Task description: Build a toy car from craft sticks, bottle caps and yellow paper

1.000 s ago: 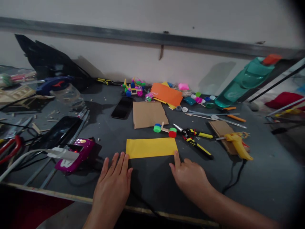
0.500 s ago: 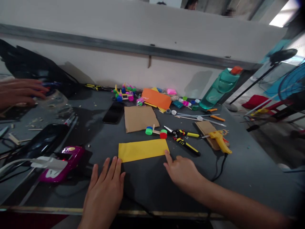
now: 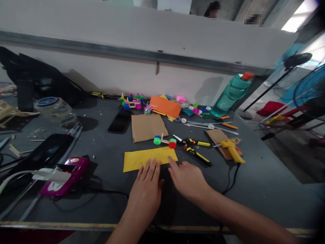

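A strip of yellow paper (image 3: pixel 138 160) lies flat on the dark grey table. My left hand (image 3: pixel 147 184) is open, its outstretched fingertips resting on the strip's near edge around the middle. On the strip's right part rests the index finger of my right hand (image 3: pixel 188 178); that finger is stretched out while the others curl under, and nothing shows in this hand. Just beyond the paper are a small wooden-stick axle (image 3: pixel 165 140) with green-blue and red caps as wheels, and a piece of brown cardboard (image 3: pixel 148 127).
Yellow-black pliers (image 3: pixel 195 154) and a yellow glue gun (image 3: pixel 233 150) lie to the right. Behind stand a teal bottle (image 3: pixel 230 96), orange paper (image 3: pixel 165 105) and a black phone (image 3: pixel 119 122). A magenta power strip (image 3: pixel 78 174) and a clear jar (image 3: pixel 54 108) are left.
My left hand has slid right, from the strip's left corner to its middle. My right finger has shifted slightly inward. Another person's hand has left the jar at the left.
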`<action>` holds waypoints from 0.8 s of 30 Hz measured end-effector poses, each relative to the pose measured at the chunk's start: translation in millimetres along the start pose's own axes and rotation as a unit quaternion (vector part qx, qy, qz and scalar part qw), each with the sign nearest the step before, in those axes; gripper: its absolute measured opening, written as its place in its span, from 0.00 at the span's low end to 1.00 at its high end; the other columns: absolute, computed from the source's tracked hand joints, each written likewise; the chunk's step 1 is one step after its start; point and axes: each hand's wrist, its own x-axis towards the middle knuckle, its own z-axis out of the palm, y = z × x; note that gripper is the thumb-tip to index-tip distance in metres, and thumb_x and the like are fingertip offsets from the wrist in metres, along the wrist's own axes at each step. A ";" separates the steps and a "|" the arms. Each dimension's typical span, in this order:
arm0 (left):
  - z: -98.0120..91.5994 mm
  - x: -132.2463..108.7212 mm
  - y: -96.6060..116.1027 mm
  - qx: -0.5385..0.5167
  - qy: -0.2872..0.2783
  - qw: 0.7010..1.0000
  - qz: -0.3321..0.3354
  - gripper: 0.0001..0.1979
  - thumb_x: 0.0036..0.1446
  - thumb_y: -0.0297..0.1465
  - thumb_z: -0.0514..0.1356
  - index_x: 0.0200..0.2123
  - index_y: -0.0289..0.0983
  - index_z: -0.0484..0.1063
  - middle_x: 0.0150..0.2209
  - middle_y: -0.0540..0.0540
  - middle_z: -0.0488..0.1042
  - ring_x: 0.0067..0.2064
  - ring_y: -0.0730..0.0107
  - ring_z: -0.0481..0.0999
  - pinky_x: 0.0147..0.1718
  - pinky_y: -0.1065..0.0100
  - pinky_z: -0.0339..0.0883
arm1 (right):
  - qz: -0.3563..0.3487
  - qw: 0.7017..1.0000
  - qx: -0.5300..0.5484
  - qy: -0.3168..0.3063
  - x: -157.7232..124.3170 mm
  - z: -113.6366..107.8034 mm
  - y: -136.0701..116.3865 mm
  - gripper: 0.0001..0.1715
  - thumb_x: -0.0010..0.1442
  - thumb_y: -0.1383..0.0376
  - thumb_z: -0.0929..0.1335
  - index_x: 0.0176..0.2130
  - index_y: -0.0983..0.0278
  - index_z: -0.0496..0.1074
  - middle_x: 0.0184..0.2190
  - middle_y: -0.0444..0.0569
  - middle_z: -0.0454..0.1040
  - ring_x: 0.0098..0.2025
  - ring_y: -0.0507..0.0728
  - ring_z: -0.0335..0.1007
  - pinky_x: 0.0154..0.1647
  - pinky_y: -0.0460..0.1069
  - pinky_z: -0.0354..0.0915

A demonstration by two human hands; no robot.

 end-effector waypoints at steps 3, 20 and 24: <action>7.5 5.3 1.6 -0.012 -0.027 0.999 0.019 0.23 0.61 0.29 0.49 0.59 0.31 0.61 0.60 0.40 0.63 0.62 0.56 0.60 0.57 0.52 0.60 | -0.034 0.999 0.008 -0.029 3.3 9.0 -3.0 0.27 0.67 0.59 0.56 0.62 0.64 0.57 0.32 0.56 0.78 0.34 0.59 0.74 0.31 0.48 0.63; -6.2 -10.6 -49.8 -0.004 0.050 0.998 -0.024 0.16 0.60 0.30 0.52 0.49 0.33 0.72 0.50 0.38 0.75 0.52 0.52 0.73 0.52 0.46 0.63 | 0.103 0.963 0.246 0.027 1.8 9.3 32.3 0.20 0.63 0.61 0.59 0.43 0.68 0.74 0.26 0.56 0.74 0.31 0.58 0.71 0.30 0.49 0.62; -18.1 15.1 -23.5 -0.135 0.116 0.984 -0.018 0.11 0.60 0.29 0.54 0.44 0.37 0.74 0.45 0.43 0.78 0.48 0.60 0.75 0.53 0.51 0.64 | 0.111 0.693 0.712 0.003 6.8 0.0 44.1 0.17 0.62 0.60 0.59 0.45 0.64 0.69 0.26 0.47 0.72 0.28 0.53 0.67 0.29 0.47 0.64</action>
